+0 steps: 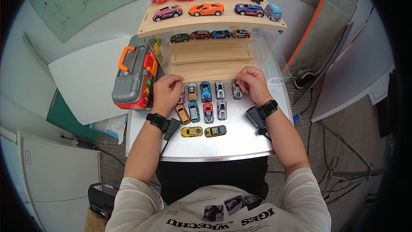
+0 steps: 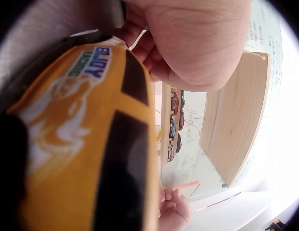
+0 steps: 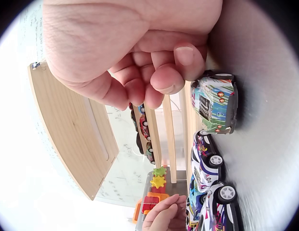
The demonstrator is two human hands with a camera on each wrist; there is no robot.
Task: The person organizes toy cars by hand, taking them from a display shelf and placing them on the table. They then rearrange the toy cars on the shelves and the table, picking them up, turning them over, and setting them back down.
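Beside a partly hidden pink car point(image 1: 182, 95) is my left hand point(image 1: 167, 92), fingers bent; whether they grip it cannot be seen. An orange-yellow car point(image 1: 183, 114) stands just below and fills much of the left wrist view, covering part of that hand point(image 2: 192, 43). My right hand point(image 1: 254, 87) has loosely curled fingers beside a green patterned car point(image 1: 236, 90). In the right wrist view nothing shows in this hand point(image 3: 135, 53), and the green car point(image 3: 214, 106) stands upright by the fingertips. Between the hands, several small cars, including a blue one point(image 1: 206, 91), form rows.
Behind the rows rises a wooden stepped rack point(image 1: 210, 54) with cars on its highest step. Above it, a wooden shelf point(image 1: 214, 22) bears larger cars and dolls. A grey toolbox point(image 1: 134, 79) stands left. Two cars, one yellow point(image 1: 191, 132), lie nearer the silver table's front edge point(image 1: 214, 159).
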